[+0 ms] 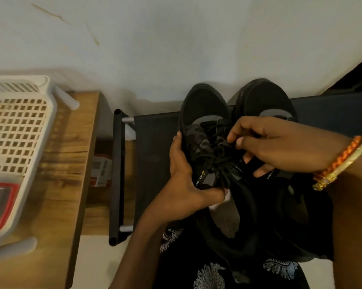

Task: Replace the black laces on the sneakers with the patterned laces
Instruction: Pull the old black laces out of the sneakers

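Sneakers (234, 126) sit side by side on a dark rack (155, 155), toes pointing away. Left hand (186, 180) grips the left shoe's side; right hand (265, 142), nearer the tongue, pinches its black laces (219, 155) from above.

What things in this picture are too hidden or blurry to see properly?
- Head view: the right sneaker laces, hidden under the right hand.
- The left sneaker side, covered by the left hand.
- The white basket contents, blurred and cut by the left edge.
- Patterned laces: none visible.
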